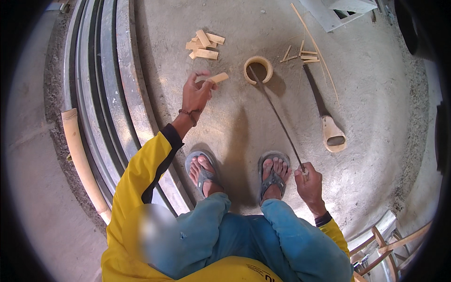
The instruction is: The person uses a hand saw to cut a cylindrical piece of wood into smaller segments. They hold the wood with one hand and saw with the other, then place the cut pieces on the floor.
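Observation:
My left hand (pixel 199 88) is raised left of the bamboo ring (pixel 268 71), its slightly blurred fingertips on a small pale bamboo slat (pixel 219 77). Several similar slats (pixel 206 53) lie piled just beyond it. My right hand (pixel 308 185), low at the right beside my foot, grips the near end of a long thin dark rod (pixel 277 114), whose far end reaches into the ring. A dark blade (pixel 314 89) with a pale wooden handle (pixel 331 124) lies on the concrete floor right of the rod, near thin bamboo sticks (pixel 308 57).
Long grey metal bars (pixel 113 91) and a bamboo pole (pixel 80 155) lie along my left. My sandalled feet (pixel 204 171) are on the floor between my hands. A pale panel (pixel 324 16) is at the top right, a wooden frame (pixel 385 249) at the lower right.

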Action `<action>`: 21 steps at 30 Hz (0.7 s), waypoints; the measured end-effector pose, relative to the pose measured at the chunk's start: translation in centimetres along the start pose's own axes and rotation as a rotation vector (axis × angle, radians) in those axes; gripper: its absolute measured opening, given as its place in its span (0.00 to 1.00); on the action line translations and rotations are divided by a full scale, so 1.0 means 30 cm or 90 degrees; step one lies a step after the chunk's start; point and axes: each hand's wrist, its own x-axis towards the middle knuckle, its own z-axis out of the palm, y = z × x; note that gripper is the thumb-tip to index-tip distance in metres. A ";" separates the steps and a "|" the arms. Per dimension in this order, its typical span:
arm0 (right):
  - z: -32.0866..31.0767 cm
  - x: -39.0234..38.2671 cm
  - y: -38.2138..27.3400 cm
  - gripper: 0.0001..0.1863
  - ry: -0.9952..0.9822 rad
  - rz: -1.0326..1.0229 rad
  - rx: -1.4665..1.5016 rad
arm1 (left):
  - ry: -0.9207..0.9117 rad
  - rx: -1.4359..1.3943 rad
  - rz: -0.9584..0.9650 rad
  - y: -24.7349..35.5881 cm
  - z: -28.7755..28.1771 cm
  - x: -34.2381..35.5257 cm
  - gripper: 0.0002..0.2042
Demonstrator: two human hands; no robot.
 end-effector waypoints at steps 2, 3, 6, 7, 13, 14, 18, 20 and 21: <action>0.010 0.006 -0.016 0.15 -0.020 0.019 0.014 | -0.049 -0.025 -0.030 -0.023 -0.004 -0.004 0.14; 0.017 0.008 -0.016 0.16 -0.024 0.016 0.025 | -0.067 -0.002 0.005 -0.035 -0.002 -0.005 0.15; 0.033 0.018 -0.020 0.17 -0.034 -0.006 0.014 | -0.107 0.054 0.108 -0.060 0.005 -0.008 0.15; 0.037 0.022 -0.022 0.17 -0.038 -0.015 0.004 | -0.112 0.068 0.138 -0.061 0.008 -0.010 0.15; 0.047 0.044 -0.067 0.19 -0.046 -0.008 -0.003 | -0.070 0.398 0.161 0.003 0.027 0.007 0.12; 0.047 0.049 -0.077 0.19 -0.056 0.006 0.002 | -0.050 0.457 0.181 0.006 0.033 0.010 0.11; 0.051 0.066 -0.105 0.19 -0.080 0.038 0.000 | 0.016 0.525 0.303 -0.022 0.057 0.008 0.10; 0.053 0.069 -0.107 0.19 -0.082 0.038 -0.010 | 0.018 0.529 0.338 -0.024 0.063 0.002 0.09; 0.057 0.069 -0.102 0.19 -0.081 0.035 -0.016 | 0.013 0.537 0.349 -0.025 0.063 0.000 0.09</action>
